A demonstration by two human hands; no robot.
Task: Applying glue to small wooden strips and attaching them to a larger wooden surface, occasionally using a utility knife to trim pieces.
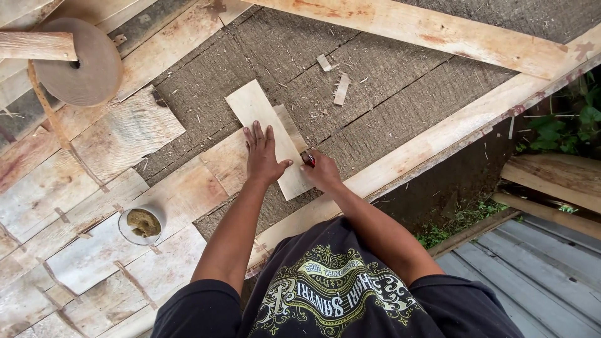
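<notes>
A pale, narrow wooden board [253, 106] lies slantwise on a rough brown woven panel [382, 94]. My left hand [261, 156] presses flat on the board's lower half, fingers spread and pointing away from me. My right hand [321, 170] sits at the board's right edge, closed around a small red and dark marker [309, 159] whose tip touches the wood. A second thin board [289, 128] pokes out from under the first one on its right side.
A roll of brown tape [87, 62] hangs on a wooden peg at upper left. A small white cup [141, 224] of yellowish stuff rests on taped veneer sheets. Long timber beams [438, 34] cross the panel. Wood offcuts [341, 89] lie beyond. Plants, planks and corrugated sheeting at right.
</notes>
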